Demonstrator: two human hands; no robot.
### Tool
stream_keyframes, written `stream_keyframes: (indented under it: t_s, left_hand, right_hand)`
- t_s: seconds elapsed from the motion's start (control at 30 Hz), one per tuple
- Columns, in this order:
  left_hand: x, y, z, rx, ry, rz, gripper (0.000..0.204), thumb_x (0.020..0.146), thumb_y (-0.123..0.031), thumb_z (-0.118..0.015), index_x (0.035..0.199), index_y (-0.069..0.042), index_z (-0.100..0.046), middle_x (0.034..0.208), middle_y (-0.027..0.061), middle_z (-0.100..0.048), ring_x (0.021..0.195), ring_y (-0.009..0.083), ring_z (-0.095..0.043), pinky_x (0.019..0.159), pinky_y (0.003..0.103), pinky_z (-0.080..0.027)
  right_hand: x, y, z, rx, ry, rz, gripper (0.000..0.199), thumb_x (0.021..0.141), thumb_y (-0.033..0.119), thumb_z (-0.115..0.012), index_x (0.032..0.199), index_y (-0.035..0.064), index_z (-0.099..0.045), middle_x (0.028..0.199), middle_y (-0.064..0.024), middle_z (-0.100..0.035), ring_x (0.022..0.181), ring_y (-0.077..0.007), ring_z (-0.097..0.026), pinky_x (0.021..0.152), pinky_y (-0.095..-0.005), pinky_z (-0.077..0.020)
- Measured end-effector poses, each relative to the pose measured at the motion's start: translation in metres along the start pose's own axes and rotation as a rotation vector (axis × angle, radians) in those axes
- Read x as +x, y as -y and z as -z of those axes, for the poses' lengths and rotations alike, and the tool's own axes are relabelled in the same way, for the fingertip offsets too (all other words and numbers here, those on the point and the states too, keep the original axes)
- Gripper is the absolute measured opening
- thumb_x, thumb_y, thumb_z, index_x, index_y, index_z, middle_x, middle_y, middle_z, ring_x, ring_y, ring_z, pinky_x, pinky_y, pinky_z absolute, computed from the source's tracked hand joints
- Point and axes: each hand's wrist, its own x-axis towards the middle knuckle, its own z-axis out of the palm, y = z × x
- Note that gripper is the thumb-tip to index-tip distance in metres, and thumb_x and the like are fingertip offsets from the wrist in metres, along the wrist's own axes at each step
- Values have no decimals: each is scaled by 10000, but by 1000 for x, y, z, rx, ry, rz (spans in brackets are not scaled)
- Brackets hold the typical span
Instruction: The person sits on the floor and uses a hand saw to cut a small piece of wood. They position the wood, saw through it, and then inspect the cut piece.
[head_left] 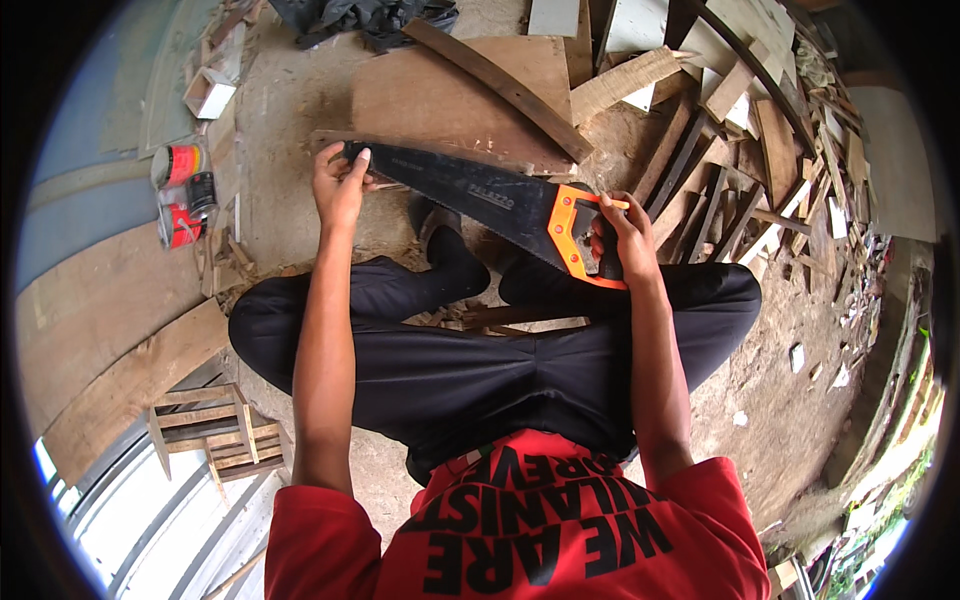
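A hand saw (470,195) with a dark blade and an orange and black handle is held up across my lap, its teeth facing toward me. My right hand (625,240) is wrapped round the handle at the right. At the left end, my left hand (342,182) pinches the narrow tip of the blade between thumb and fingers. Behind the blade lies a flat brown wooden board (460,95) on the ground, with a long dark plank (500,85) resting slantwise across it.
Scrap wood (740,150) lies heaped at the far right. Several tins (185,195) stand at the left, close to leaning panels (110,300). A small wooden frame (215,430) is at the lower left. Black plastic (370,20) lies at the far edge.
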Motion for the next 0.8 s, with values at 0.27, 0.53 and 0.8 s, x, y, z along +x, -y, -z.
stream_keyframes:
  t_s: [0.27, 0.53, 0.8]
  left_hand:
    - [2, 7, -2, -2, -10, -10, 487, 855, -97, -736, 1243, -14, -452, 906, 106, -579, 621, 119, -596, 506, 264, -543]
    - [-5, -9, -2, 177, -58, -13, 490, 827, -153, -765, 1203, -12, -483, 787, 60, -581, 607, 126, -596, 501, 290, -497]
    - [-3, -19, -3, 887, -119, -488, 496, 765, -314, -797, 1140, -65, -588, 1107, 157, -560, 1077, 334, -554, 936, 422, -454]
  right_hand:
    - [-2, 2, 0, -39, 5, 25, 242, 973, 287, -590, 975, 58, -510, 660, -27, -494, 465, -127, -493, 419, -281, -405]
    - [-4, 7, -5, -40, 2, 26, 240, 974, 278, -588, 965, 54, -503, 654, -28, -482, 458, -130, -482, 418, -280, -394]
    - [-6, 8, -7, -128, -48, 45, 253, 971, 287, -601, 978, 48, -516, 643, -16, -473, 456, -117, -469, 415, -265, -389]
